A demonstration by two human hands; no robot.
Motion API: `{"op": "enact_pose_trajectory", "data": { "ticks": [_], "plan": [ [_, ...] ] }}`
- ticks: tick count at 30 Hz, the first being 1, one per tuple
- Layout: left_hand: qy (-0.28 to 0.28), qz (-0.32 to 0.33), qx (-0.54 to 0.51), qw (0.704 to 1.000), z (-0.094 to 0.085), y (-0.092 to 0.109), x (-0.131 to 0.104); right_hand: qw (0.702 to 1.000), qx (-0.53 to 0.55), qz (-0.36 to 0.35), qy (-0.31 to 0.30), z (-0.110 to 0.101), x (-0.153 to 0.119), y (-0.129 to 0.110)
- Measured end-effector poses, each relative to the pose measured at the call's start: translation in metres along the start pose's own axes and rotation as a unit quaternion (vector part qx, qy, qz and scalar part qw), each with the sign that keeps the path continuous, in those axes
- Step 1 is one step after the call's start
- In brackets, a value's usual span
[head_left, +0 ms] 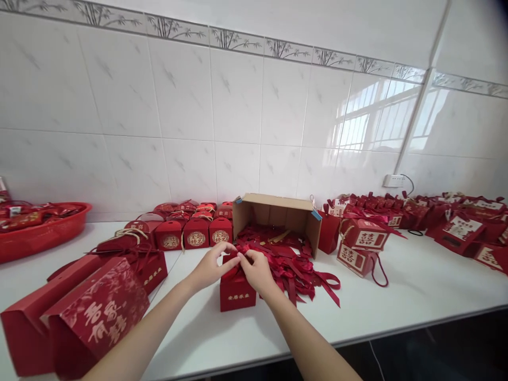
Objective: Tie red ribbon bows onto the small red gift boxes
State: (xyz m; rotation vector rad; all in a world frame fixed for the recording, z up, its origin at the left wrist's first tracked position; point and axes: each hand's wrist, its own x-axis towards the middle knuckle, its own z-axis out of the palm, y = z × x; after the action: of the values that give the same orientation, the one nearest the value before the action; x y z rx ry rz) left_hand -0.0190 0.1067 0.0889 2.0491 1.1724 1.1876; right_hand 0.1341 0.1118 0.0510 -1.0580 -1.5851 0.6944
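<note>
A small red gift box with gold characters on its front stands upright on the white table. Over its top, my left hand and my right hand meet with bent fingers. Both pinch a dark red ribbon at the box's top; the exact grip is partly hidden behind the fingers. Just right of the box lies a loose heap of red ribbons, spilling out of a cardboard box turned on its side.
Larger red boxes stand at front left, with small red boxes in rows behind. A red basin of wrapped packets sits far left. Stacked boxes and many red gift boxes fill the right. The table edge runs along the front.
</note>
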Motion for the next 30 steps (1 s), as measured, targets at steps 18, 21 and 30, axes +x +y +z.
{"op": "enact_pose_trajectory", "data": {
  "ticks": [18, 21, 30],
  "plan": [
    [0.011, 0.004, -0.063, 0.998, 0.016, -0.011, -0.017, 0.989, 0.140, 0.014, -0.045, -0.005, 0.000, 0.004],
    [0.025, -0.001, -0.064, 0.998, 0.019, -0.012, -0.017, 0.988, 0.148, 0.027, -0.016, -0.004, -0.002, 0.004],
    [0.042, 0.005, -0.058, 0.997, 0.021, -0.019, -0.020, 0.997, 0.075, 0.010, 0.002, -0.005, -0.010, -0.007]
  ]
}}
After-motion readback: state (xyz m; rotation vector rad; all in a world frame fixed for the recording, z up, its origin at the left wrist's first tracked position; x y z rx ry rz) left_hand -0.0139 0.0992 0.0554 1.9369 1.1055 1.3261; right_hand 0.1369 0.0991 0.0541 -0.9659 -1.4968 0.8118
